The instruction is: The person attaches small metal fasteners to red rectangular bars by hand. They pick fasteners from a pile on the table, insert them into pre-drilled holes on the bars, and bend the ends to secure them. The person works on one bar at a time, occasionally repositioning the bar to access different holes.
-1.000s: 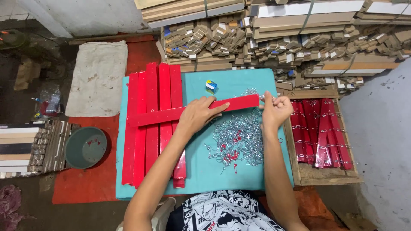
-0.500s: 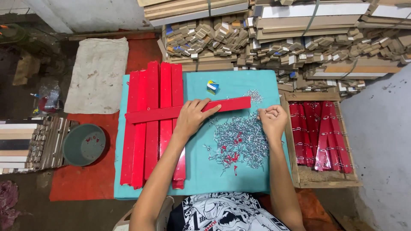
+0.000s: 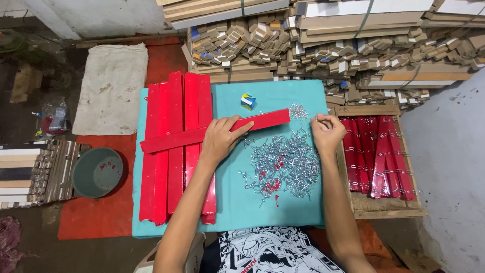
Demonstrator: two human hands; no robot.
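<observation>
Under the left hand (image 3: 218, 140), whose fingers are lying flat and slightly spread, a red strip (image 3: 214, 131) is resting crosswise on stacked red strips (image 3: 177, 146), its long axis running left-right, right end tilting up. Beside it, the right hand (image 3: 327, 132) is pinching its fingertips over metal hooks (image 3: 283, 164); what they grip is unclear.

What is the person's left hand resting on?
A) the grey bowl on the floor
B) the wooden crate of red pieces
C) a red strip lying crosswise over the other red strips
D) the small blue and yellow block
C: the left hand lies flat on the crosswise red strip, which sits across the lengthwise red strips on the teal table, while the right hand is over by the metal hooks.
</observation>
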